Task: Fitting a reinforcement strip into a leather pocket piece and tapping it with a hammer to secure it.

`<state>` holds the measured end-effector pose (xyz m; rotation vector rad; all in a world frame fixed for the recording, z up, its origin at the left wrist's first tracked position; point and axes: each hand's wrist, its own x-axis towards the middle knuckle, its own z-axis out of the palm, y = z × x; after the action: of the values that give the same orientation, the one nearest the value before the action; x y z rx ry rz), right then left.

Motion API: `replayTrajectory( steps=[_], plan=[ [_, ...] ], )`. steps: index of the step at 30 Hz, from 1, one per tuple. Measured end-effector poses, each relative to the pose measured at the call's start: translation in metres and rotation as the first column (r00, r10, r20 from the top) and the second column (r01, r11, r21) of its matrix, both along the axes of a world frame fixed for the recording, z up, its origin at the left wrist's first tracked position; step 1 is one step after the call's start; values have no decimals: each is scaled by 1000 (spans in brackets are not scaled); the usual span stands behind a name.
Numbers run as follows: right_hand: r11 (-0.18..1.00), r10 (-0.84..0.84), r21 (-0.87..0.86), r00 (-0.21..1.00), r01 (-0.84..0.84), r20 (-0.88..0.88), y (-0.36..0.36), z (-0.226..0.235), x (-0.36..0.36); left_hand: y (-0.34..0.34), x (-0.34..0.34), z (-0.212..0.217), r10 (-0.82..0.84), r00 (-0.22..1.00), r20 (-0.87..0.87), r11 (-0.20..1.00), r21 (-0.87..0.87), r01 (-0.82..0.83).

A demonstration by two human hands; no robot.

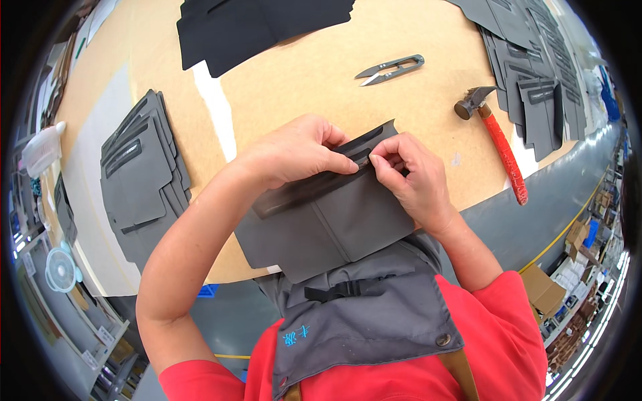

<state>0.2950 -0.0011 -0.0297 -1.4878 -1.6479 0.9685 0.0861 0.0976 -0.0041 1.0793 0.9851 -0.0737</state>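
Both hands work on a dark grey cut piece (334,220) lying at the near edge of the tan worktable (294,80). My left hand (297,150) pinches the piece's upper strip from the left, thumb and fingers closed on it. Opposite it, my right hand (411,174) pinches the same strip from the right, and the fingertips nearly meet at the middle. The lower part of the piece hangs toward my grey apron (374,314).
A stack of grey cut pieces (140,174) lies at the left, black pieces (254,27) at the back, more grey pieces (535,80) at the right. Metal thread snips (390,69) and a red-handled hammer (498,137) lie beyond my hands. A white bottle (41,150) stands far left.
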Motion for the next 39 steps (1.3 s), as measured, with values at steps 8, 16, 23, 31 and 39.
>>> replayTrajectory(
  steps=[8, 16, 23, 31, 39],
  plan=[
    [987, -15, -159, 998, 5, -66, 3, 4, 4, 1, 2, 3, -19, 1000, 0, 999, 33, 19],
    [969, -2, -248, 997, -17, -78, 6, 9, 6, 0, 2, 1, -29, 1000, -9, 999, 45, 29],
    [964, 9, -265, 1000, -6, 12, 12, 9, 8, -39, 0, 10, 125, 988, -90, 642, 767, -12],
    [989, 65, -140, 994, -52, 90, 10, 7, 3, -101, -5, -5, 282, 958, 42, 289, 949, -126],
    [997, 68, -59, 983, -59, 169, 11, 4, -1, -126, 2, -32, 336, 935, 112, 196, 963, -186]
  ],
)
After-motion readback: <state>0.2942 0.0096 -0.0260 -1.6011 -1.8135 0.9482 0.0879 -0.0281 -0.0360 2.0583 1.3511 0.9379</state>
